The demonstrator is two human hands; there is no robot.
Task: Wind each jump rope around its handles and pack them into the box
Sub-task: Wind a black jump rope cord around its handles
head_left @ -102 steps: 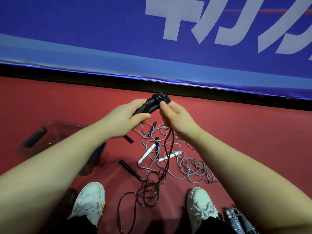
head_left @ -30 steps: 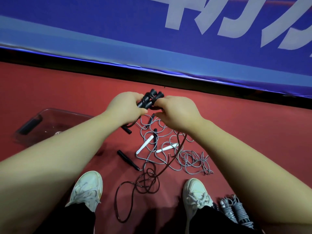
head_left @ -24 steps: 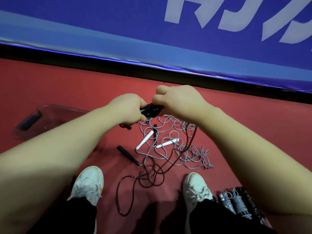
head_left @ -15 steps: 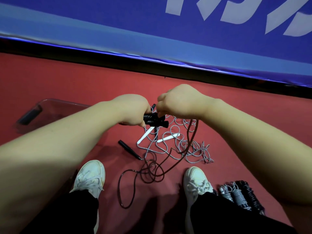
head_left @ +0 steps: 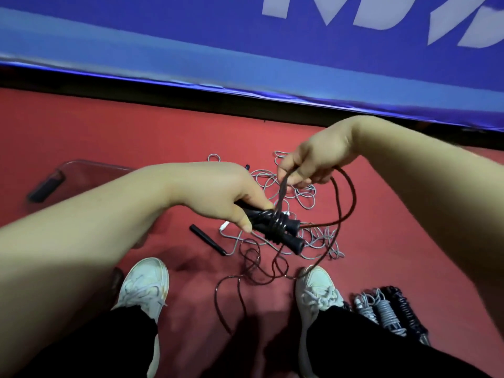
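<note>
Logging item in work: black handles [head_left: 275, 229], pair, held side by side in my L hand [head_left: 223, 197], fingers curled round the near ends; far ends point down-right.

Dark rope [head_left: 353, 196]: several turns already round the handles' mid part. The rest runs up to my R hand [head_left: 316, 160], which pinches it between thumb and fingers, then arcs down to loose coils on the red floor [head_left: 136, 132] between my shoes.

Change vs half a sec ago: R hand was tight against the handles; now it's up and off to the right w/ a length of rope drawn out. I read that as one wrap laid and the next being set up. Plenty of slack left, so winding is prob. not past the middle.

Other stock:
- grey rope [head_left: 308, 199], tangled on the floor under my hands, unwound
- loose black handle [head_left: 208, 240] beside it
- wound bundles [head_left: 381, 312] by my right shoe, not yet boxed
- clear box [head_left: 81, 170], far left, well apart; contents can't tell
</note>
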